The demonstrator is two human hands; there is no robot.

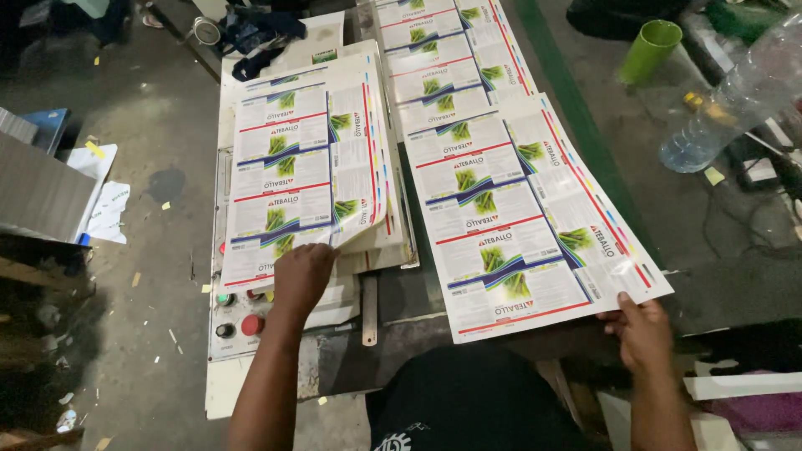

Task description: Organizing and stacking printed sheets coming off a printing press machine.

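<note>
While left hand [302,276] fingers lift stack sheet [305,171] corner; right hand [643,332] fingers pinch loose sheet [518,217] edge

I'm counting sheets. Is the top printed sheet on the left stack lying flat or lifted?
Lifted at one corner: the left hand curls the near corner of the top sheet up off the stack.

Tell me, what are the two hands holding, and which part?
The right hand grips the near right corner of a glossy printed sheet. The left hand lifts the near edge of the top sheet on the left stack.
</note>
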